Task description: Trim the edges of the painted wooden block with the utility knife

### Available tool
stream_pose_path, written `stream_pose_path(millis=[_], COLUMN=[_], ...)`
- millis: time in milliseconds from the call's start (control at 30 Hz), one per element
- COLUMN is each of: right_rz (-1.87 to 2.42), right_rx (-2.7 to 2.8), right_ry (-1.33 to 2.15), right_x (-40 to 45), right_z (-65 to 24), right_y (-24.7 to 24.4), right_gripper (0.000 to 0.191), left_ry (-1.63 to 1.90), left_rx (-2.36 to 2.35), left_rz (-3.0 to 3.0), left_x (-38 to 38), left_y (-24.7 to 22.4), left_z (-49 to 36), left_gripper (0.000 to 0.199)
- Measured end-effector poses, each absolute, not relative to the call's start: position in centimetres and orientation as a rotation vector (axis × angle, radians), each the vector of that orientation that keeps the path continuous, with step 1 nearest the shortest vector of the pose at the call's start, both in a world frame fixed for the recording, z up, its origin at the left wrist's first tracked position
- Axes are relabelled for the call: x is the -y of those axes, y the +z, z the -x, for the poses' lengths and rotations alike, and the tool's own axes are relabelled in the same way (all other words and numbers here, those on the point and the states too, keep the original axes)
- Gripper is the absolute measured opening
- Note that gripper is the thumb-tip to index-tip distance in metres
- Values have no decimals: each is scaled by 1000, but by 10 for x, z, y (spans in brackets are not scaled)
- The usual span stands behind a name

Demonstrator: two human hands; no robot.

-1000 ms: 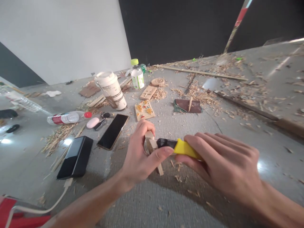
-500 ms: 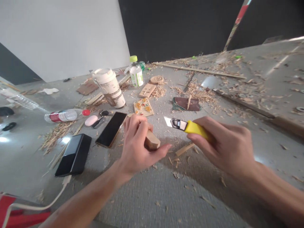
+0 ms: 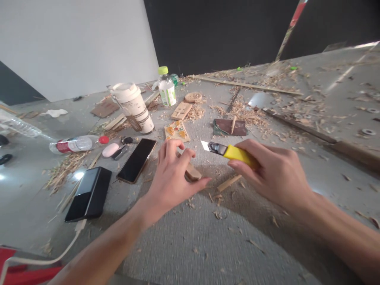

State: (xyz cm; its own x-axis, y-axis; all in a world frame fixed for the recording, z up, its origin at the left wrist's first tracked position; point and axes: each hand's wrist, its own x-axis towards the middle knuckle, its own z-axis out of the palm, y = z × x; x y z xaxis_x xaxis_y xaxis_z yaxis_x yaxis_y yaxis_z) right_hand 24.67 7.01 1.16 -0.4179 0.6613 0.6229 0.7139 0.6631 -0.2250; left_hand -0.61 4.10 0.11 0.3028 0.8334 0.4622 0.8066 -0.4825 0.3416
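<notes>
Grey, textured and strewn with wood shavings (image 3: 197,113), the counter (image 3: 178,245) carries everything here. The pale takeaway cup (image 3: 144,116) stands lidded toward the back, so what it holds is hidden. A clear red-capped bottle (image 3: 80,144) lies on its side; I can make out no liquid in it. Right of the cup, a shorter bottle (image 3: 167,89) stands under a lime cap, its label covering most of the inside. The right hand (image 3: 273,170) has its fingers clamped round a yellow knife (image 3: 242,156). The left hand (image 3: 172,172) arches its fingers over a wooden block (image 3: 193,172) mid-counter, thumb stretched away; whether they press on it I cannot tell. Smallest, and the chief worry, is the bare blade (image 3: 205,145): it points leftward near the left fingertips, so a slip of the right wrist, or the block skidding on loose chips, could cut a finger.
</notes>
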Motion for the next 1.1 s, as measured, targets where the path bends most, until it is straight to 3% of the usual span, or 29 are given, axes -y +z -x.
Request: stream_pose_path(millis=[200, 300, 600, 867, 1100], right_rz=[1038, 959, 887, 794, 717], right_rx=[2211, 2247, 2334, 2533, 2571], right_ry=[-81, -39, 133, -61, -176], right_x=[-80, -83, -78, -95, -118], right_z=[-251, -252, -252, -236, -219], right_y=[8, 10, 8, 17, 7], right_gripper=[27, 22, 42, 50, 51], left_ry=[929, 951, 1235, 1305, 1309], left_rx=[-1499, -1370, -1483, -1497, -1455], left_rz=[-2434, -2365, -2058, -1844, -1772], left_x=[-43, -43, -47, -52, -63], left_y=[3, 4, -8, -19, -19], left_z=[9, 13, 11, 11, 18], left_gripper=[56, 34, 25, 52, 51])
